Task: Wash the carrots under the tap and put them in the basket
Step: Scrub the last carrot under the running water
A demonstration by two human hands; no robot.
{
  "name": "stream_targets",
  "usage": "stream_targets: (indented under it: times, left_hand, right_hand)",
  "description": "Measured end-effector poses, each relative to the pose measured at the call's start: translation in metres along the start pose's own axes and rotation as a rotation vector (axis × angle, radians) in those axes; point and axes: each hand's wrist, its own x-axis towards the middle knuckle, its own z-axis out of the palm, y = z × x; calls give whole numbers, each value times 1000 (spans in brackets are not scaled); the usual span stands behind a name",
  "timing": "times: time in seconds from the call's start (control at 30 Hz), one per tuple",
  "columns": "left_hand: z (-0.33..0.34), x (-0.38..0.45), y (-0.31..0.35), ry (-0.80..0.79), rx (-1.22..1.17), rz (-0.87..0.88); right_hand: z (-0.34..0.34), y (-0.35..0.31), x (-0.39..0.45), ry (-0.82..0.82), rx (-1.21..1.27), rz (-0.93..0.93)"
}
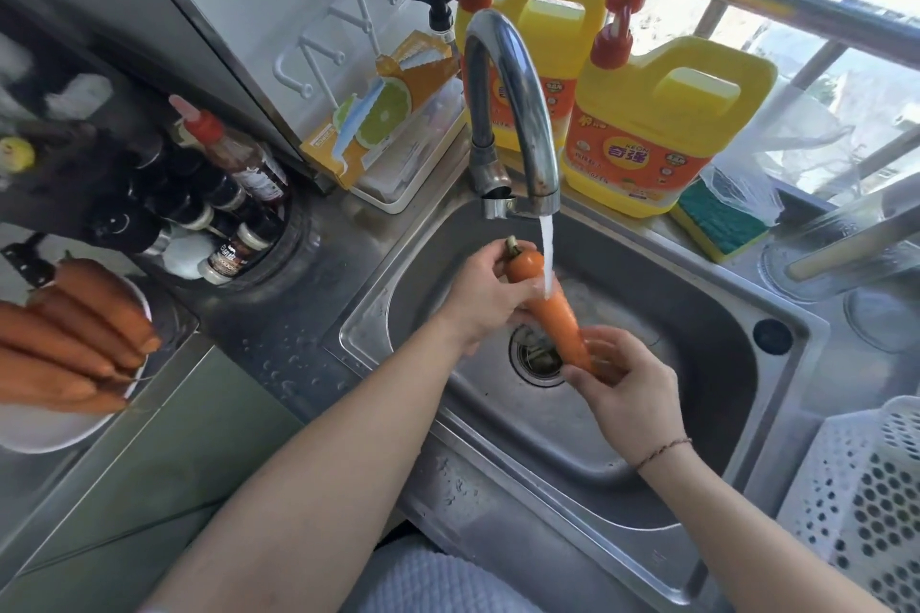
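Two bare forearms reached over a steel sink. The left hand gripped a carrot near its stem; the right hand gripped its tip. It slanted under the tap, with the white basket nearer the right hand.

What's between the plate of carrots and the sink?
In the head view, only wet steel counter lies between the plate and the sink.

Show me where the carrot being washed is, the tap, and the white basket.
carrot [552,314], head view, mid-body just below the water stream.
tap [517,80], head view, curved chrome spout.
white basket [856,503], head view, perforated wall at lower right.
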Motion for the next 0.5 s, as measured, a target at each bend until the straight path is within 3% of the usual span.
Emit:
stream_targets:
  times: [0.1, 0.17, 0.27, 0.33, 0.4, 0.5]
  left_hand:
    - [-10, -2, -8, -60, -132, -15]
    - [-9, -2, -14, 17, -167, -13]
    - [-2, -2, -12, 218, -127, -64]
    - [-1, 0, -10, 225, -111, -110]
    - [-7, -1, -8, 173, -106, -101]
    - [-21, -6, -5, 163, -137, -79]
  right_hand:
    - [-8, -4, 11, -321, 385, 290]
    - [-9, -10, 15, -379, 388, 259]
    - [-3, -19, 11, -266, -15, 11]
    - [4, -26, 5, -136, -195, -74]
    - [10, -29, 7, -92, -170, -108]
    - [16, -35, 21, -108, 96, -79]
